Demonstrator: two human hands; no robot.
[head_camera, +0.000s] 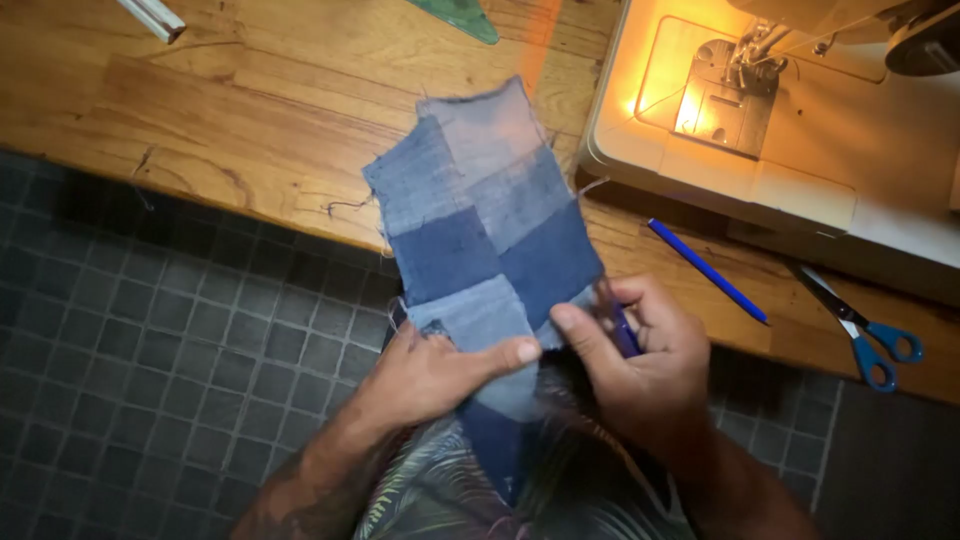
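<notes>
While the denim strip (490, 250) lies half on the bench (230, 120) and half over the lap, both hands work its near end. Left hand (435, 375): fingers flat, thumb pressing a pale patch, so the grip is a pinch closed on the cloth. Right hand (640, 360): grip closed round a small dark-blue tool (625, 330), type unclear, w/ thumb also on the strip's right edge at the seam.

Fig. notes, as judgement:
1. Keep the left thumb close to the seam so the cloth stays taut but not stretched; frayed edges pull out easily.
2. Work the tool tip along the seam line only, away from the left thumb, which sits just beside it.
3. Let the bench carry the far half; drag from the hanging end would skew the patches.

Also on bench: sewing machine (800, 130) w/ lamp lit, blue pen (708, 270), blue-handled scissors (860, 330), all right of the strip, apart from it.
</notes>
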